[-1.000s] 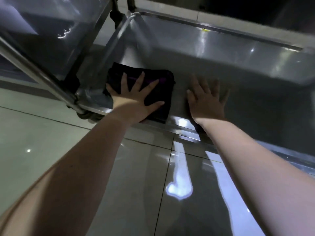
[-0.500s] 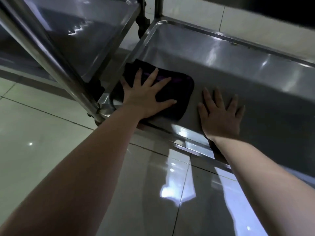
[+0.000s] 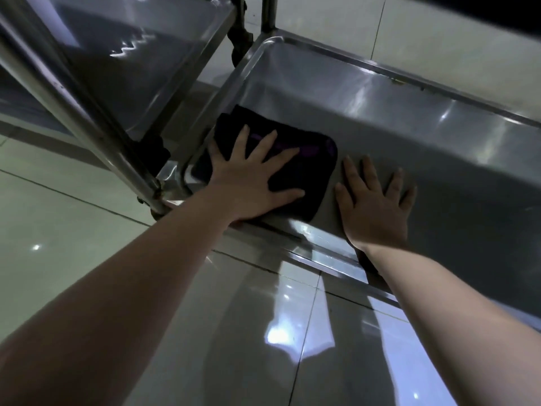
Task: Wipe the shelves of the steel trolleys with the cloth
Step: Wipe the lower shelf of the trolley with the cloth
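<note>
We see a glossy tiled floor (image 3: 73, 244) laid in large, pale tiles. Dark grout lines cross it: one (image 3: 296, 376) runs from the middle down to the floor's near edge, and another (image 3: 73, 196) slants across its left side. A broad bright reflection (image 3: 298, 338) lies on the tiles by the first line. A small glint (image 3: 36, 247) sits near the floor's left edge. At the far side we find lighter tiles (image 3: 439, 39), ending at a black band (image 3: 483, 10) in the far right corner.
</note>
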Available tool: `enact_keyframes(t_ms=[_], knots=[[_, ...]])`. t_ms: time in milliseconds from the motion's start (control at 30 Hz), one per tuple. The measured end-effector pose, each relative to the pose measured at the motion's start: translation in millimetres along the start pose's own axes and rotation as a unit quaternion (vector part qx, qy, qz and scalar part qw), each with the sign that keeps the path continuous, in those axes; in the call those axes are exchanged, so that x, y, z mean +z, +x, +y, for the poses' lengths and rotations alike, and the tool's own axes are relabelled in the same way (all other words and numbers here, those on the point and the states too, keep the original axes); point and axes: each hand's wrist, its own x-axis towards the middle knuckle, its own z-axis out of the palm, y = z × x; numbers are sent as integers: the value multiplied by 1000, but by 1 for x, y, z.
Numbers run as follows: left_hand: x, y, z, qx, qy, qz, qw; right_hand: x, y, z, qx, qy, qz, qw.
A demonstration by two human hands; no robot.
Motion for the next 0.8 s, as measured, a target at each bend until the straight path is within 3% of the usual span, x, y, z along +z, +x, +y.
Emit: enact_keyframes(t_ms=[167, 333, 467, 667, 800], knots=[[7, -36, -18, -16, -11, 6, 1000, -1, -5, -6, 12, -7, -2, 1000], [-11, 57, 0, -47, -36, 30, 998, -4, -4, -7, 16, -2, -11, 1000], [-30, 116, 19, -64, -43, -10, 997, -4, 2, -4, 7, 0, 0, 1000], [-17, 93, 20, -39, -19, 18, 999, -6, 4, 1, -10, 21, -15, 1000], [-23, 91, 18, -47, -18, -7, 999, -16, -6, 46, -1, 11, -40, 999]])
